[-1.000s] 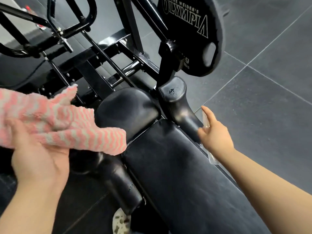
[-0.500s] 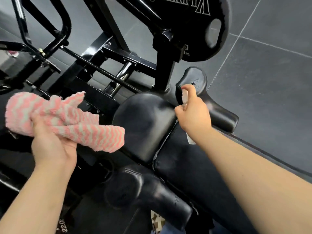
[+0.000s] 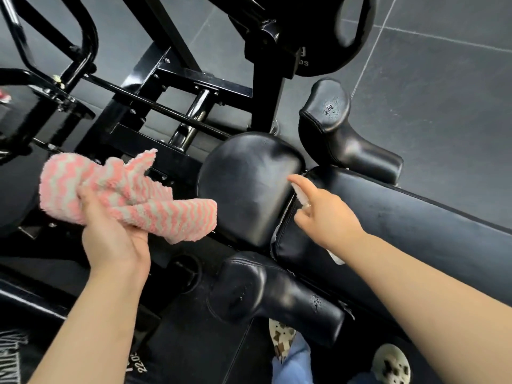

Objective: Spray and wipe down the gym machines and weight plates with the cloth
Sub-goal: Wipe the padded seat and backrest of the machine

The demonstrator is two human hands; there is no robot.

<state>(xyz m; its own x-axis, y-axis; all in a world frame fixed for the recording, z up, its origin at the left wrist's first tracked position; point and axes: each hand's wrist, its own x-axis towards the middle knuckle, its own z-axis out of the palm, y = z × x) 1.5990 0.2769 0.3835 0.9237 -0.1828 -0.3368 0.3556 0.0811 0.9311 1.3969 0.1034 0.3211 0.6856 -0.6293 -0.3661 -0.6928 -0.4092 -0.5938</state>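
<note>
My left hand (image 3: 110, 234) grips a bunched pink-and-white striped cloth (image 3: 124, 198), held to the left of the machine's rounded black head pad (image 3: 249, 184). My right hand (image 3: 324, 214) holds a small clear spray bottle (image 3: 300, 196), index finger on its top, nozzle aimed at the head pad, which looks misted. The long black bench pad (image 3: 401, 225) runs off to the right under my right forearm. Two black shoulder pads flank it, one above (image 3: 332, 126) and one below (image 3: 277, 297). A black weight plate (image 3: 318, 31) hangs at the top.
The black steel frame (image 3: 166, 87) with bars and bolts fills the upper left. Grey floor tiles (image 3: 443, 92) lie to the right. My patterned shoes (image 3: 390, 364) and jeans show at the bottom. Another weight plate (image 3: 11, 353) sits at the bottom left corner.
My right hand with the spray bottle has dropped from the upper shoulder pad toward the head pad. My left hand has brought the cloth nearer the pad. The camera view tilted and moved closer.
</note>
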